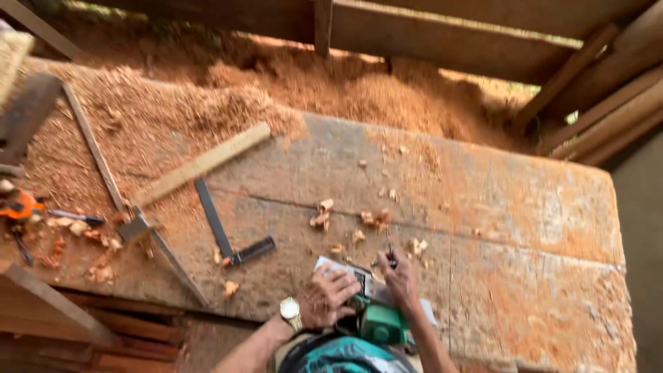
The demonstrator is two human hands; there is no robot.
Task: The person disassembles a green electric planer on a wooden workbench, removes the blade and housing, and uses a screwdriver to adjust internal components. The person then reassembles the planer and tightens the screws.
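Perhaps a white printed sheet (pixel 345 271) under hands.

A dark try square (pixel 222 231) lies on the worn wooden worktop (pixel 525 207), near a pale wooden strip (pixel 200 164) half buried in orange sawdust (pixel 159 110). A long metal bar (pixel 97 148) crosses the shavings. Small wood chips (pixel 321 217) are scattered mid-worktop. An orange tool (pixel 19 206) sits at the left edge.

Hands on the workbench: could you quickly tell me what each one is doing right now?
Left hand: open, fingers spread, pressing flat on the white paper.
Right hand: closed on a dark pen, its tip at the paper.
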